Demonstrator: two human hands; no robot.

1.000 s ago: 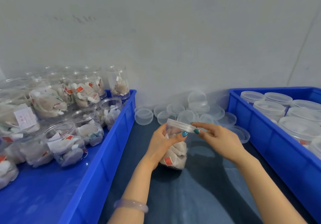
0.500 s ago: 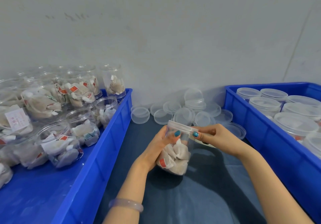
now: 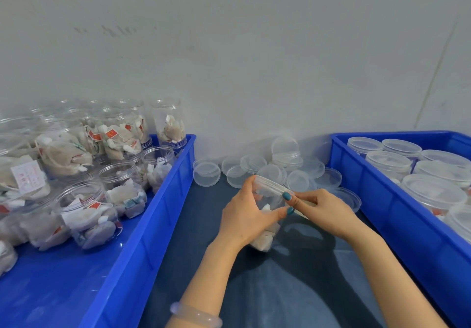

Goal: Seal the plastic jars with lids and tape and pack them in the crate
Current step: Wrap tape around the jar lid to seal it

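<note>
A clear plastic jar [image 3: 265,236] filled with tea bags stands tilted on the dark blue cloth between two crates. My left hand [image 3: 244,215] grips its side, thumb across the front. A clear lid [image 3: 270,186] sits on the jar's mouth. My right hand [image 3: 323,210] pinches the lid's right rim with thumb and forefinger. A pile of loose clear lids [image 3: 280,167] lies behind the jar against the wall. The blue crate on the right [image 3: 397,225] holds several lidded jars [image 3: 387,162].
The blue crate on the left [image 3: 153,238] holds several open jars [image 3: 86,215] of tea bags, some stacked. A grey wall stands close behind. Dark cloth [image 3: 293,289] covers the table between the crates.
The lid has gone from being held above the jar's mouth down onto it. My left hand has shifted up the jar, and the jar tilted slightly.
</note>
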